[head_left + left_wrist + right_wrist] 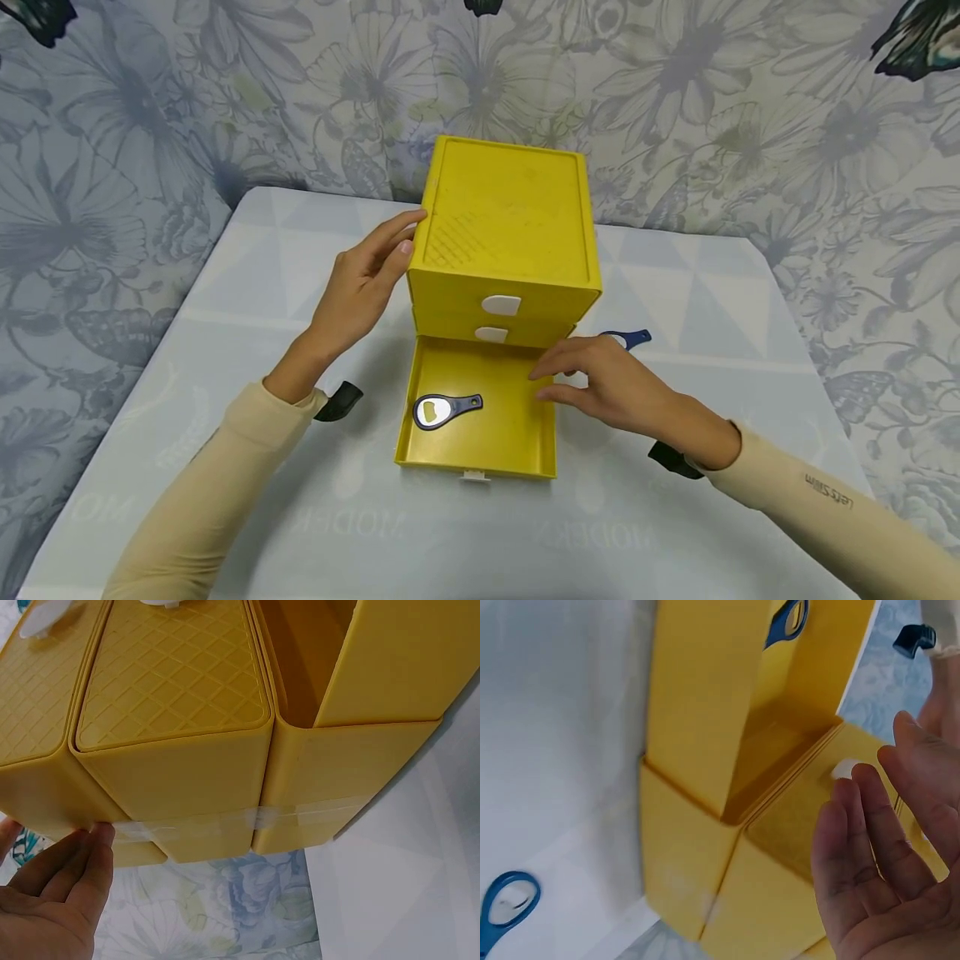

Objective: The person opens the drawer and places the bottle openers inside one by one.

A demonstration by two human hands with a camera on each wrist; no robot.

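A yellow three-drawer box (517,208) stands on the table with its bottom drawer (517,437) pulled out. In that drawer lies a dark blue bottle opener (459,406) with a metal insert. My left hand (356,287) touches the upper left side of the box with its fingertips, fingers nearly straight. Over the drawer's right edge is my right hand (603,383), fingers loosely bent and holding nothing. A second blue bottle opener (637,337) lies on the table to the right of the box, partly hidden behind the right hand; its ring-shaped head shows in the right wrist view.
The two upper drawers are closed, each with a white tab handle (501,305). Clear tape (300,816) runs along the side of the box. A patterned white cloth covers the table (247,333), whose far edge meets a floral-patterned wall (675,108).
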